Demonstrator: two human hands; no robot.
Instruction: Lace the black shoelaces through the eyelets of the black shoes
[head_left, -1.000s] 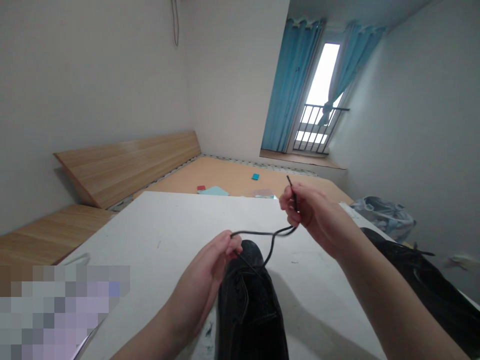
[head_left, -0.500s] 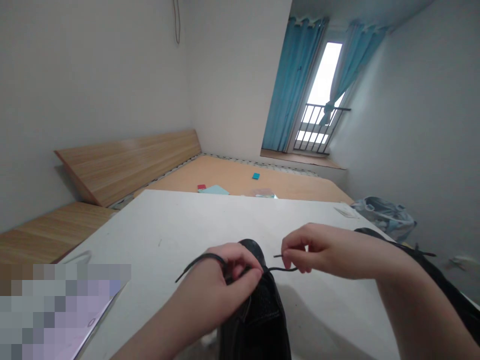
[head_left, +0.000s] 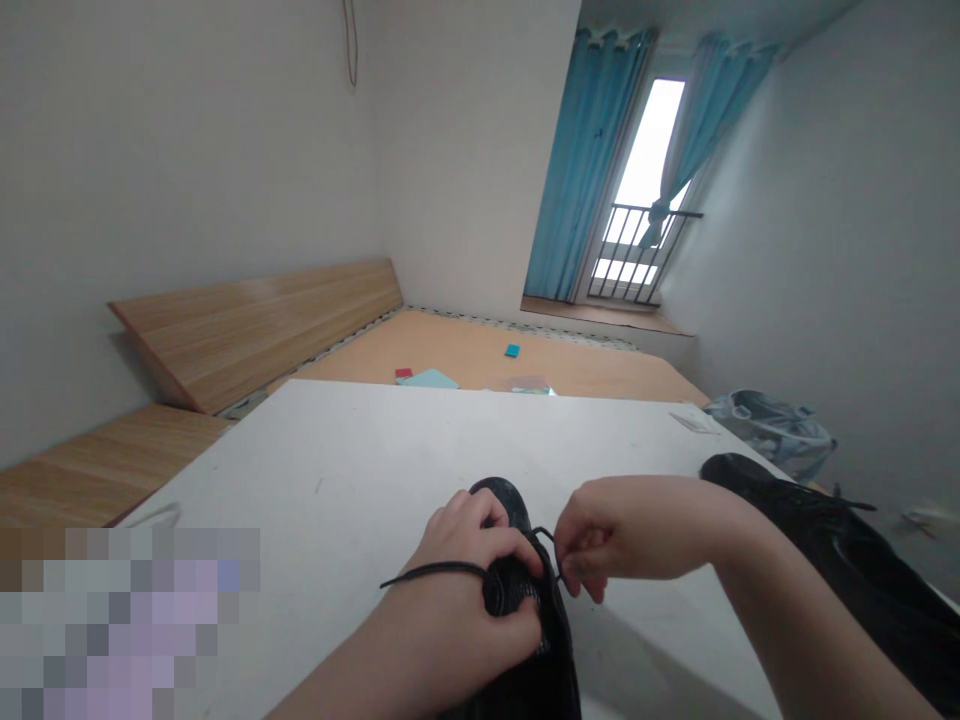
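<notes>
A black lace-up shoe [head_left: 551, 655] stands on the white table, toe pointing away from me. My left hand [head_left: 465, 535] is closed over its upper, thumb and fingers curled around the lacing area, where a textured patch shows between them. Across the back of that hand lies one loose end of the black shoelace [head_left: 431, 571]. Just right of the shoe, my right hand [head_left: 604, 530] pinches another stretch of lace that runs from the shoe's edge. The lower rows of lacing are partly hidden by my left hand.
A second black shoe [head_left: 847, 550] lies at the table's right side, behind my right forearm. A clear-and-blue bag [head_left: 772, 430] stands beyond that edge. Small cards lie past the white table [head_left: 360, 450] on an orange-tan surface [head_left: 465, 345]. Pixelation covers the lower left.
My left hand has moved from pinching near the lace to gripping the shoe's upper. My right hand has shifted slightly down and closer to the shoe, with the lace drawn nearer its side.
</notes>
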